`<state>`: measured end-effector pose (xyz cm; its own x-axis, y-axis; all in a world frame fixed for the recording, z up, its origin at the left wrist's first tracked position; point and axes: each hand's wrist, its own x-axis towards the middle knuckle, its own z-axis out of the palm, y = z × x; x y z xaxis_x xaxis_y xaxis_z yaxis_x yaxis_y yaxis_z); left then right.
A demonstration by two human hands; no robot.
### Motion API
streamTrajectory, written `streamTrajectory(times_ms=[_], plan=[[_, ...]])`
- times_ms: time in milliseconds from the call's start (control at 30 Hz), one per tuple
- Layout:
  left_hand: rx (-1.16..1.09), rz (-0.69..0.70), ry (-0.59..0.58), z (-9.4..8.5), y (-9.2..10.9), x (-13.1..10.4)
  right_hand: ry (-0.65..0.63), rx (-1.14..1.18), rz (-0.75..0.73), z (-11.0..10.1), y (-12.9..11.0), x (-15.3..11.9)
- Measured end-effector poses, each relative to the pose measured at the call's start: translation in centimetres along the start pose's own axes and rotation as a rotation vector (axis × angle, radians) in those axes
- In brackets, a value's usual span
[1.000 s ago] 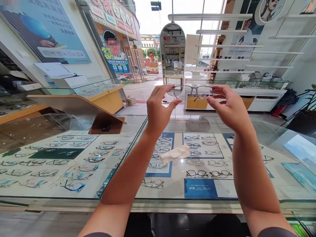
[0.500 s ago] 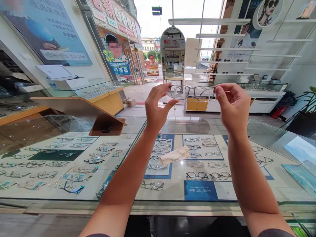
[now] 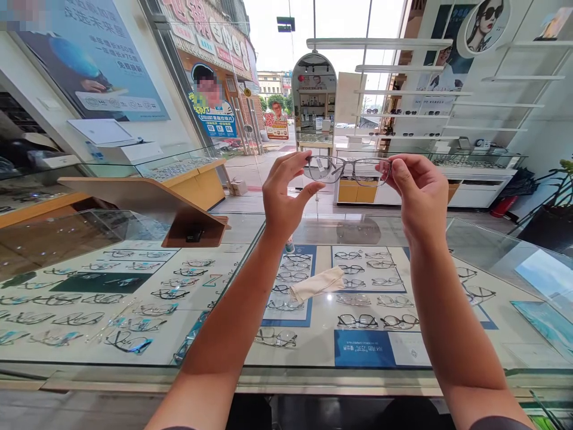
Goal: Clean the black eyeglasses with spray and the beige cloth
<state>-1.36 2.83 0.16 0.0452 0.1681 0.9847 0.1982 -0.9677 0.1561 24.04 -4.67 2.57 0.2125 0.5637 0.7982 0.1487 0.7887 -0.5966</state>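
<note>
A thin-framed pair of glasses (image 3: 344, 169) is held up level above the glass counter, lenses side by side. My left hand (image 3: 289, 188) grips its left end with the fingertips, the thumb apart below the frame. At the right end, my right hand (image 3: 418, 191) pinches the frame between thumb and fingers. A small tag shows on the left lens. Below the hands a cream cloth (image 3: 317, 284) lies on the counter top, over rows of glasses seen through the glass.
The glass counter (image 3: 308, 375) spans the front. A brown slanted stand (image 3: 147, 200) sits on it at the left. Farther back are an arched mirror (image 3: 314, 98), white wall shelves (image 3: 412, 93), a display cabinet (image 3: 474, 179) and a plant (image 3: 559, 197) at the right edge.
My right hand has shifted slightly left and its fingers now reach behind the right lens. My left hand has hardly moved.
</note>
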Motion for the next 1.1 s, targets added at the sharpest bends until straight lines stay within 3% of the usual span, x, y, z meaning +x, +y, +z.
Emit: streamTrajectory(times_ms=[200,367,533,633,733,933,1100], plan=[[-0.069,-0.118,-0.048,0.2,-0.8,-0.2,-0.055,-0.087,0.073,0.7,-1.5,-0.7],[-0.083,-0.142,-0.08,0.2,-1.0,-0.3,-0.102,-0.118,0.092,0.2,-1.4,-0.6],[0.064,-0.057,-0.126,-1.0,1.1,0.6,-0.128,-0.271,-0.048,-1.3,-2.1,0.0],[0.182,0.073,-0.208,-1.4,2.9,1.2,-0.255,-0.436,-0.149,-1.4,-2.7,-0.2],[0.244,0.145,-0.291,-1.6,4.4,1.6,-0.366,-0.529,-0.149,-1.2,-2.7,-0.5],[0.161,0.035,-0.435,-2.0,6.3,2.1,-0.576,-0.371,0.01,-2.3,-2.9,-0.1],[-0.164,-0.125,-0.471,-1.8,5.9,2.1,-0.703,-0.109,0.297,-2.9,-2.7,0.6]])
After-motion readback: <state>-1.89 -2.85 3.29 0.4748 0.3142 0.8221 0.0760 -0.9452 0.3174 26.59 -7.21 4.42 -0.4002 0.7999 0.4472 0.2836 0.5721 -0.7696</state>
